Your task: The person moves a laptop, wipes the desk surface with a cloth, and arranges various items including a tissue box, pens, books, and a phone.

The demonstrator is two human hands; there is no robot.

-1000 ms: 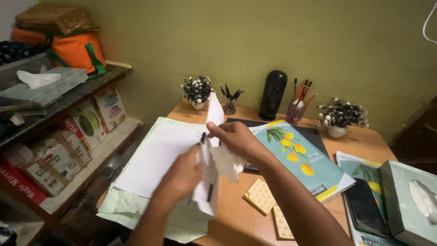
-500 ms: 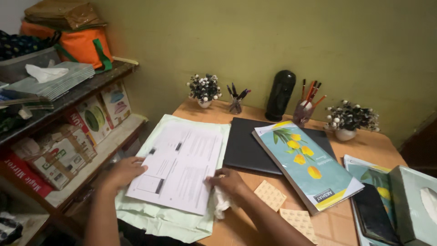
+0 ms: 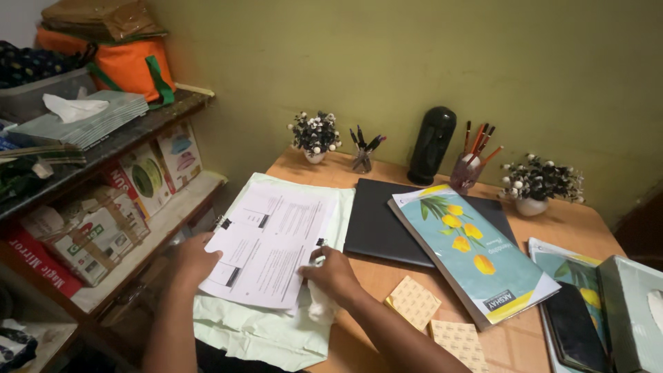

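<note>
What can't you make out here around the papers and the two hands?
Head view only:
- Left hand: fingertips hidden under the printed papers.
- White tissue: mostly covered by the right hand, so the grip is unclear.
- Print on the papers: too small and blurred.
- Pale green folder: largely covered by the papers.
- Tissue box: cut off by the right edge.

left hand (image 3: 195, 257) and right hand (image 3: 333, 273) press printed sheets (image 3: 271, 242) on pale green paper (image 3: 262, 330); tissue (image 3: 320, 307) under right.
</note>
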